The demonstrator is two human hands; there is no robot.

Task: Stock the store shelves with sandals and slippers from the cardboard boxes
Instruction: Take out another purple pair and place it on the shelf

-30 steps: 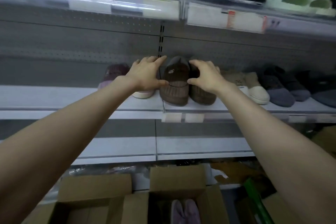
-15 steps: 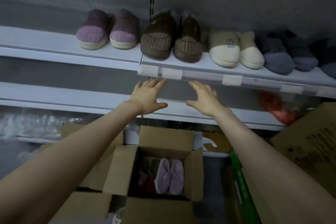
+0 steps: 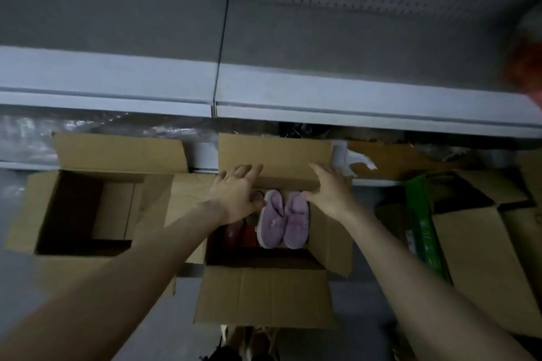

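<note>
1. Your left hand [image 3: 237, 193] and right hand [image 3: 328, 193] hung over the open cardboard box [image 3: 264, 296], fingers loosely spread and gripping nothing, one at each side, probably so both could lift a pair together.
2. The purple slippers [image 3: 283, 218] lay side by side inside it, between your hands.

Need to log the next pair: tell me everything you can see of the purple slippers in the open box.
The purple slippers are a pair in fuzzy lilac fabric, closed-toed, with a pale sole edge showing on one and a small dark mark on each upper. They lie side by side, uppers up, toes toward the camera, inside the open cardboard box, beside reddish items. The thumb of the right hand overlaps one heel; contact is unclear.
</note>
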